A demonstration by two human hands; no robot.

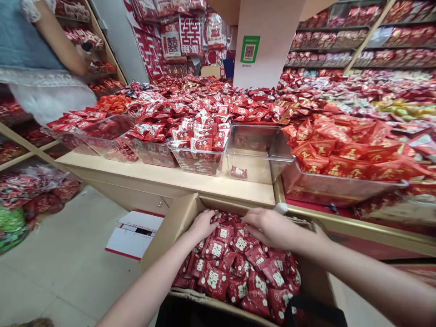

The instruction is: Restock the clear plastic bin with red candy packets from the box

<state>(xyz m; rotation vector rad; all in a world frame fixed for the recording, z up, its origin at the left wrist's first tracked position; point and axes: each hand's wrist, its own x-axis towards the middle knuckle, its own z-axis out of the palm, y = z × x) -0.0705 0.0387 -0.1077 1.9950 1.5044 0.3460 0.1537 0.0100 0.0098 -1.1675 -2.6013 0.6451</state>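
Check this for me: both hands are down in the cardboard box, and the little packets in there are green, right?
Not green: the head view shows red packets. The left hand and right hand are indeed in the cardboard box.

"From where does the view look?"

"The wearer's head, facing forward (and tipped well down), with the box (170, 227) near at six o'clock."

"And farther off?"

"The counter (153, 175) across mid-dial, then shelves (368, 37) well beyond, at two o'clock."
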